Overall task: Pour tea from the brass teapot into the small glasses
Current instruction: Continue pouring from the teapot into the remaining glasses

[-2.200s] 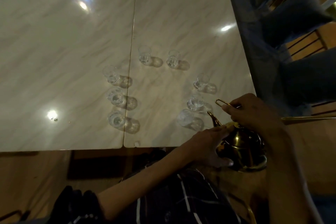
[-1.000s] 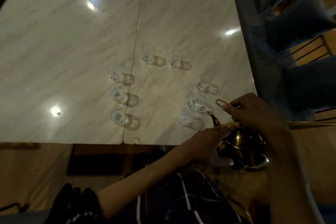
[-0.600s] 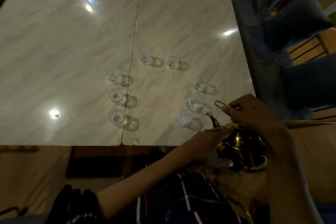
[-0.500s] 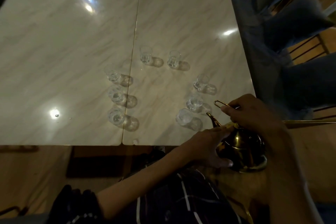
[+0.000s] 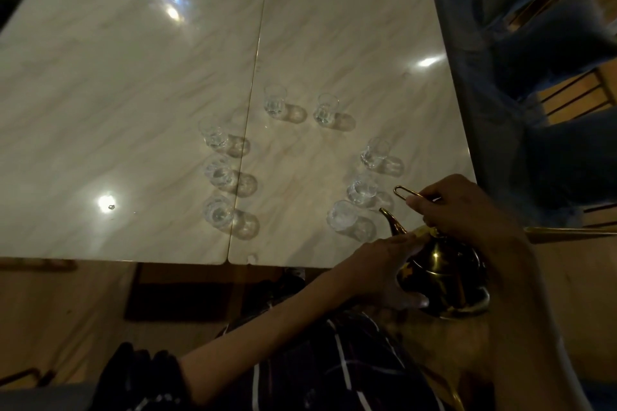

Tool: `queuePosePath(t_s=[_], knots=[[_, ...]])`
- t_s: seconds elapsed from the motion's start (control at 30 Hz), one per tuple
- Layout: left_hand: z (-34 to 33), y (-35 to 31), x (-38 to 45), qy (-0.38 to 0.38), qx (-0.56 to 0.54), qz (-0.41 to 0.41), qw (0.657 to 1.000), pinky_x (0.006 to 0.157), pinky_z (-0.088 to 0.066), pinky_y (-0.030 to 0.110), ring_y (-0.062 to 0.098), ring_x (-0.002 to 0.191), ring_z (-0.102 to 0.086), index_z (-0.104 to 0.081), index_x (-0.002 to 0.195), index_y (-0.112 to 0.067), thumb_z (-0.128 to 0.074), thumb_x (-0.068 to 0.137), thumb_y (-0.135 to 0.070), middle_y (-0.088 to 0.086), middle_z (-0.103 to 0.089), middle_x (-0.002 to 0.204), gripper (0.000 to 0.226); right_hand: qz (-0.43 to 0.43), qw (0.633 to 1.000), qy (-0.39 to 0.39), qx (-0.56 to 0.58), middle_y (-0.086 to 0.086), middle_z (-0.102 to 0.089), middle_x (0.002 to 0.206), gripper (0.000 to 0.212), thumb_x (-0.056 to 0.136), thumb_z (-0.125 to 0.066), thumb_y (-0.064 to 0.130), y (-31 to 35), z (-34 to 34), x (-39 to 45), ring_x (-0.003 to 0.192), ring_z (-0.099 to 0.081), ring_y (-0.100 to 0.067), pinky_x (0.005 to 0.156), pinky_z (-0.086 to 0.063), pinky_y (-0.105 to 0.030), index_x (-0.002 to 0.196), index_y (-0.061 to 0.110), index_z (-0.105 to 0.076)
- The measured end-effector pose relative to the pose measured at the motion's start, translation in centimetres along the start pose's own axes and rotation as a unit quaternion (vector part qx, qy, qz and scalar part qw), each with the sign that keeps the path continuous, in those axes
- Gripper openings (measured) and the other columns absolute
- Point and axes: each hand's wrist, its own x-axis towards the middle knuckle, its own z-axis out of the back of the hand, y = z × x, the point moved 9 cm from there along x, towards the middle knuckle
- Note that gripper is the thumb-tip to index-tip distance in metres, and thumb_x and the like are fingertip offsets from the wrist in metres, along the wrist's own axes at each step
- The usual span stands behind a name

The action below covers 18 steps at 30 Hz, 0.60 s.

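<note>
The brass teapot is held off the near right corner of the marble table, spout pointing up and left toward the nearest small glass. My right hand grips the wire handle above the pot. My left hand presses against the pot's left side and lid. Several clear small glasses stand in a ring: a left column, a far pair and a right column. All look clear, with no dark tea visible in them.
Dark blue cushioned chairs line the table's right edge. A brass chair frame bar runs behind my right wrist. A seam divides the tabletop. My lap in dark striped cloth lies below the table's near edge.
Nothing has visibly changed beyond slight camera sway; both hands and the teapot stay in the same place.
</note>
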Motion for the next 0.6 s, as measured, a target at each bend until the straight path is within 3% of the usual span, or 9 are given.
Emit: queuePosePath(t_s=[0.4, 0.6], knots=[[-0.4, 0.9, 0.1, 0.02, 0.015, 0.02, 0.999, 0.106, -0.049, 0.042, 0.029, 0.135, -0.052, -0.028, 0.159, -0.01, -0.081, 0.087, -0.037, 0.011, -0.039, 0.16, 0.094, -0.001, 1.0, -0.012, 0.014, -0.002, -0.07, 0.072, 0.033, 0.091, -0.064, 0.044, -1.1, -1.3, 1.2, 0.074, -0.068, -0.019, 0.077, -0.056, -0.037, 0.089, 0.013, -0.076], [-1.1, 2.2, 0.4, 0.044, 0.019, 0.037, 0.998, 0.108, -0.047, 0.042, 0.03, 0.135, -0.052, -0.031, 0.159, -0.013, -0.08, 0.086, -0.039, 0.009, -0.038, 0.161, 0.092, 0.002, 0.999, -0.02, 0.033, -0.008, -0.073, 0.076, 0.035, 0.09, -0.064, 0.042, -2.0, -2.7, 1.8, 0.074, -0.07, -0.022, 0.077, -0.058, -0.043, 0.086, 0.01, -0.078]])
